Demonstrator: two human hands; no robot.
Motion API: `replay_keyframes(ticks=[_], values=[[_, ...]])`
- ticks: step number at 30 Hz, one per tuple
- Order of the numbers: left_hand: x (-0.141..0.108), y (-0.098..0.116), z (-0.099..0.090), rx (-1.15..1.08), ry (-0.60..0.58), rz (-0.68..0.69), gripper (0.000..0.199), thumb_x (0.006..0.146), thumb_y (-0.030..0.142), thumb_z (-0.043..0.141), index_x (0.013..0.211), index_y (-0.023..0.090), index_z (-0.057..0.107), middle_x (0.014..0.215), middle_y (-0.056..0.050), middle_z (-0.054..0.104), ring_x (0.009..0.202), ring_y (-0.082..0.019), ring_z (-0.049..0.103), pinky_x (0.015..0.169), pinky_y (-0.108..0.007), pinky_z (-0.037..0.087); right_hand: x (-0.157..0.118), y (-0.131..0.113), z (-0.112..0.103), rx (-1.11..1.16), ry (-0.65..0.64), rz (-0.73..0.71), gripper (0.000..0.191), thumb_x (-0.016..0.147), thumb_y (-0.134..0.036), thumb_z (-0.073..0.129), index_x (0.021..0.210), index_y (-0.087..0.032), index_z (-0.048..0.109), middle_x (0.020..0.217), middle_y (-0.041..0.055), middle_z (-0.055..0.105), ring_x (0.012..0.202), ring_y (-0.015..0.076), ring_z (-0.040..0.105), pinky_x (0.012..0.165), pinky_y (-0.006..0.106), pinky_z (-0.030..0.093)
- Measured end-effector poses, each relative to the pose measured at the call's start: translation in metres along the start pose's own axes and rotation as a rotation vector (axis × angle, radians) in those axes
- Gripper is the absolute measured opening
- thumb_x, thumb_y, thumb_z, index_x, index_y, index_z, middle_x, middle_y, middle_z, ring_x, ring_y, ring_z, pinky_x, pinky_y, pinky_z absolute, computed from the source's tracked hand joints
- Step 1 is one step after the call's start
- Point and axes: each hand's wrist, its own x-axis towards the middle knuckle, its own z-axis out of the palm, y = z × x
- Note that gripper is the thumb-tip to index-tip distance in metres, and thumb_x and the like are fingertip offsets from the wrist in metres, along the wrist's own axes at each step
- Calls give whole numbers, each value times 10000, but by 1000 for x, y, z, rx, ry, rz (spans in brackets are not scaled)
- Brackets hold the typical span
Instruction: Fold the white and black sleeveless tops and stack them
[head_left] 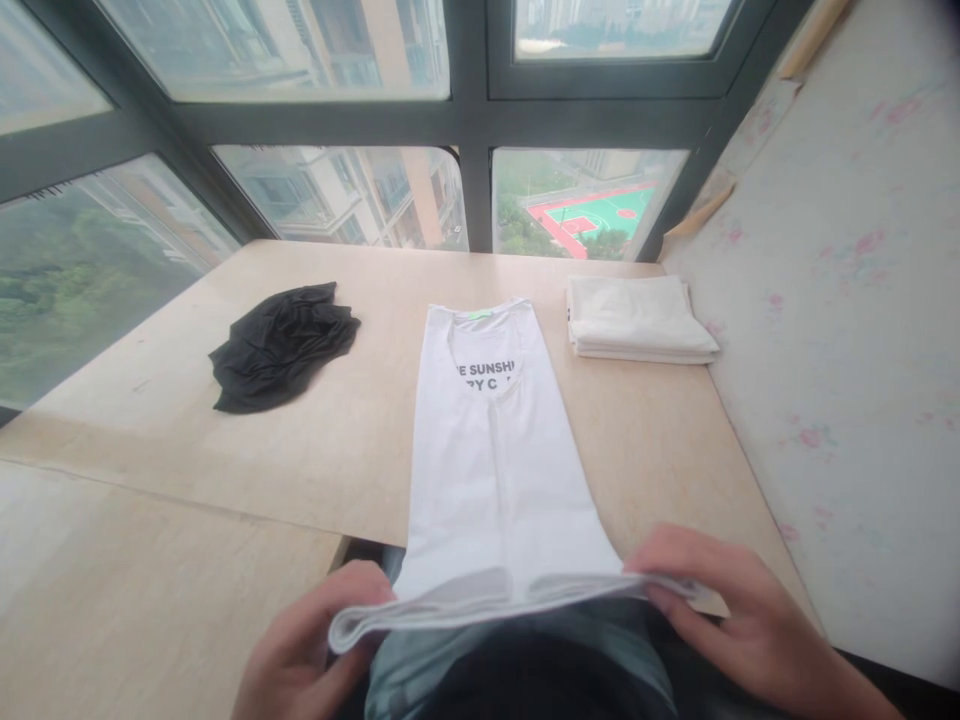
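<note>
A white tank top [457,470] with dark lettering inside its neckline lies lengthwise on the wooden surface, its sides folded inward so they meet along the middle. Its neck end points at the window, and its hem end hangs raised off the near edge. My left hand [319,640] pinches the hem's left corner, where the fabric curls into a loop. At the right corner, my right hand [735,600] grips the hem between thumb and fingers. The hem is stretched between both hands above my lap.
A crumpled black garment [281,345] lies on the left of the wooden surface [187,480]. Folded white cloth [634,315] rests at the back right, beside a flower-patterned wall [847,350]. Dark-framed windows [472,125] border the far side.
</note>
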Motion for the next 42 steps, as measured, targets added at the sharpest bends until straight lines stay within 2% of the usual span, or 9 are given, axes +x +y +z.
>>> replay_keyframes(ticks=[3,7,11,17,23,30,36,39,42], values=[[69,-15,15,-80,149,-54,264,754,396,762,922,197,716,912,-50,737,837,-205,692,726,-265,566,59,33,-4,6,144,163,222,887,-309,628,1080,-239,713,1008,52,733,895,192,687,799,278,558],[175,-54,44,45,26,-87,422,812,467,641,1127,188,677,984,-56,731,851,-199,671,732,-285,534,146,96,22,65,245,335,403,848,-360,626,1220,-210,659,1096,64,708,867,193,650,788,305,530],[222,-90,65,179,67,-113,371,745,379,668,1053,180,723,808,-34,695,737,-186,617,728,-297,483,184,147,52,-51,260,488,434,802,-276,588,1211,-149,658,1009,94,706,855,193,632,804,315,489],[207,-112,67,151,110,-106,425,819,432,598,1138,163,677,833,-21,648,735,-149,590,711,-266,467,174,168,61,-46,279,445,393,815,-320,537,1126,-136,693,798,38,657,711,160,581,722,297,457],[203,-114,64,151,157,-80,459,891,454,521,1215,138,598,912,-52,663,772,-151,622,714,-266,506,179,171,62,-36,313,402,397,831,-288,562,1192,-155,661,890,51,672,713,150,595,762,311,501],[188,-96,68,422,150,78,363,871,268,563,1217,174,617,1203,-122,604,1087,-257,584,982,-422,467,158,163,75,-423,383,102,367,881,-146,499,1228,-142,620,1282,155,591,1225,279,529,1057,482,450],[116,-74,65,683,-176,530,296,928,295,566,1203,194,607,1193,-109,633,1083,-235,597,932,-380,503,87,107,80,-426,64,-200,329,916,-176,529,1236,-187,605,1350,135,578,1268,260,524,1032,459,496],[85,-77,64,766,-311,644,382,893,389,617,1219,191,614,1249,-130,623,1100,-279,588,928,-423,508,54,96,86,-474,-110,-203,385,902,-232,561,1279,-162,593,1431,151,520,1344,297,461,1058,498,480],[68,-91,59,809,-298,676,380,911,290,576,1280,202,595,1281,-127,615,1142,-275,574,978,-427,490,30,102,90,-514,-123,-170,451,879,-105,478,1314,-160,584,1447,137,514,1374,272,440,1087,483,467]])
